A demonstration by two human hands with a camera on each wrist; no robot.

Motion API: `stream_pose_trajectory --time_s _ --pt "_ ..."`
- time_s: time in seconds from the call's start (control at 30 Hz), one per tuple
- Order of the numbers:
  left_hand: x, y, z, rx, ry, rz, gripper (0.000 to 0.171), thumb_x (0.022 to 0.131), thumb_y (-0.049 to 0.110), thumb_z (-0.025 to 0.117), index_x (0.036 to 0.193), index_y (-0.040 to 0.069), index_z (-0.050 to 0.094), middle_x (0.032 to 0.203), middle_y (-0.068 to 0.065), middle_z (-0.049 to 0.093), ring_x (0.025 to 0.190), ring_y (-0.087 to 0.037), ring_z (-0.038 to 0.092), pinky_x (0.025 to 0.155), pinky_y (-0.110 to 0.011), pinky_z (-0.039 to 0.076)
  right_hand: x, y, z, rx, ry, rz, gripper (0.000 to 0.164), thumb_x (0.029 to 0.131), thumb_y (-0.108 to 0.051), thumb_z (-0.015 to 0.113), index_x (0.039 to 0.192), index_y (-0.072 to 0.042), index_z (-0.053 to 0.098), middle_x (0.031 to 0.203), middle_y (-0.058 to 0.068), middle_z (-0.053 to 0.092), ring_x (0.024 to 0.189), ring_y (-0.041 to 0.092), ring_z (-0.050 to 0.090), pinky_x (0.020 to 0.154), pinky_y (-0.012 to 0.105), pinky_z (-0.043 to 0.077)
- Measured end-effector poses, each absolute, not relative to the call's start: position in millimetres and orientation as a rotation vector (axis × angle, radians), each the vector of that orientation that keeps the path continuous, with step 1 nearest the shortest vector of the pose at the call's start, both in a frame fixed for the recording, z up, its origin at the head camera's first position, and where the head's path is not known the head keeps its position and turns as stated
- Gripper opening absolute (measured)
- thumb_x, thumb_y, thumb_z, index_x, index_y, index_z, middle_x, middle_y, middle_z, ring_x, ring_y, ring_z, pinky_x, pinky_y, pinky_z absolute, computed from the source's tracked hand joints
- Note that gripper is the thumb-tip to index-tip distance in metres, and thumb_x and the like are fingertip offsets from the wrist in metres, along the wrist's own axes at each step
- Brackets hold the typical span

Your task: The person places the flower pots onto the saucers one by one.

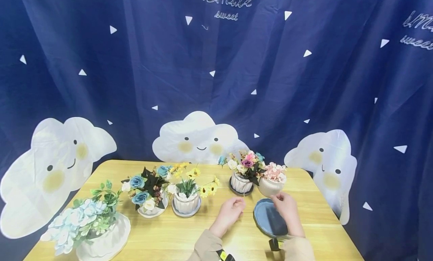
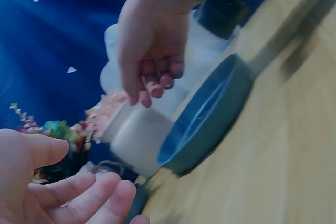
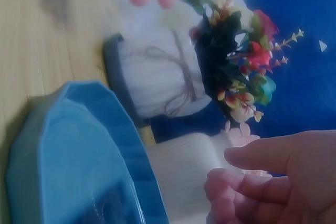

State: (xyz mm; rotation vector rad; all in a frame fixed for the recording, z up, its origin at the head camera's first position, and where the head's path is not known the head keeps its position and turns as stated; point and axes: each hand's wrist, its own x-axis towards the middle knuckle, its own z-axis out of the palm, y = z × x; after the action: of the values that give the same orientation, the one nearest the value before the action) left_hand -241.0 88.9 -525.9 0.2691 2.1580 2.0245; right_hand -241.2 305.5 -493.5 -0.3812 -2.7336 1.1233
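A blue saucer [image 1: 265,215] with a raised rim lies on the table at the right. My right hand [image 1: 286,211] is over its right side, fingers loosely bent with nothing between them. Left of the saucer, my left hand [image 1: 229,214] hovers above the table, fingers relaxed and holding nothing. Just behind the saucer stands a cream pot [image 1: 269,186] of pink flowers [image 1: 273,172]. Beside that, a white pot [image 3: 163,74] with a cord bow carries mixed flowers [image 1: 247,164] and sits on a dark saucer [image 1: 233,189].
On the left half of the wooden table [image 1: 162,236] stand a pot [image 1: 186,202] of yellow flowers, a plant with blue roses [image 1: 139,197], and a white pot [image 1: 101,243] with pale blue blooms. A dark blue curtain [image 1: 216,91] hangs behind.
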Motion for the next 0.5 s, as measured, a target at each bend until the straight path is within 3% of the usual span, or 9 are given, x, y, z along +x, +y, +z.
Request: stream_pose_trajectory --time_s 0.3,0.5 --pt "-234 114 -541 0.295 2.109 1.989 0.023 0.092 0.015 0.064 0.107 -0.001 0.063 0.076 -0.016 0.068 0.055 -0.009 0.056 0.05 -0.021 0.05 -236 317 -497 -0.415 -2.719 1.143 0.025 0.093 -0.019 0.062 0.086 0.005 0.064 0.069 0.007 0.065 0.061 0.012 0.057 0.054 0.025 0.048" --pt "-232 126 -547 0.294 2.183 1.926 0.026 0.089 0.015 0.067 0.105 -0.005 0.063 0.066 -0.01 0.065 0.048 -0.008 0.05 0.045 -0.019 0.045 -231 321 -495 -0.449 -2.735 1.134 0.027 0.092 -0.021 0.06 0.09 0.005 0.064 0.072 0.01 0.067 0.063 0.013 0.059 0.055 0.025 0.047"
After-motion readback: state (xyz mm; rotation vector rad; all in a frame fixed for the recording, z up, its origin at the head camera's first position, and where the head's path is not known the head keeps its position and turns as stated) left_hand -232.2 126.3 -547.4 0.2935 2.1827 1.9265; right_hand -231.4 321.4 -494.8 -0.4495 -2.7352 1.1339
